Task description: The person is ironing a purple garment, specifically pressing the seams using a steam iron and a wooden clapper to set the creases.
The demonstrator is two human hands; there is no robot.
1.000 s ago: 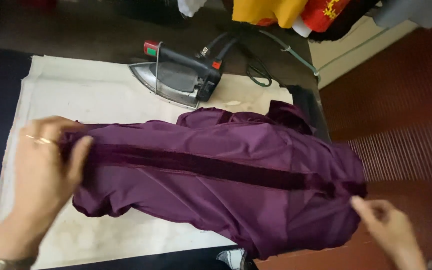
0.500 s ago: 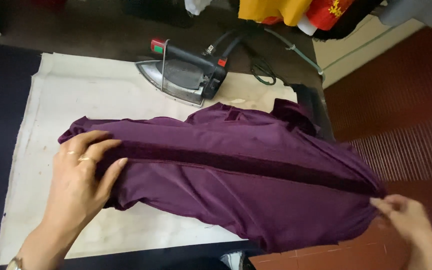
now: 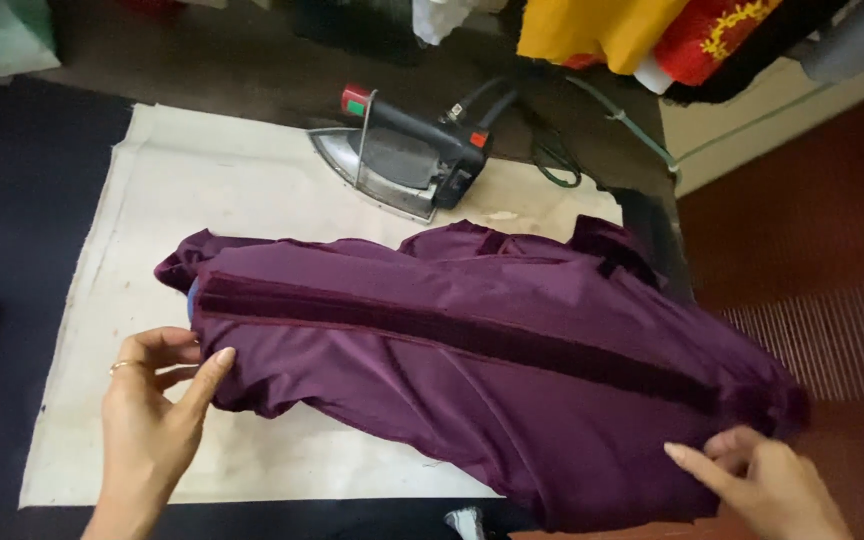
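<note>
Dark flooring surrounds a low counter (image 3: pixel 42 200) covered with a stained cream pressing cloth (image 3: pixel 202 180), and a ribbed reddish-brown mat (image 3: pixel 812 230) lies to the right. On the cloth, stretched from near its left side out past its right edge, lies a purple satin-like garment with a darker velvety band running along its length (image 3: pixel 492 370).

The left hand (image 3: pixel 152 420) has its thumb and fingers closed on the garment's near left edge, a ring showing on one finger. The right hand (image 3: pixel 762 480) pinches the far right end, fingers folded into the fabric, so both grips have hold of the cloth and none of it hangs free between them.

By its look the fabric is light, limp and probably slippery; it puckers and slumps wherever it is not pulled taut. The band seems thicker and firmer, so the ends of that strip, or the seams beside it, look like the surest places to hold.

A heavy grey metal flat iron with a black handle (image 3: pixel 402 160) rests on the cloth behind the garment, apart from it, its dark cord trailing back. A small red part and a green patch sit at the handle's left end, a little red one near its right. Folded yellow and red textiles (image 3: pixel 652 30) are stacked at the top edge.
</note>
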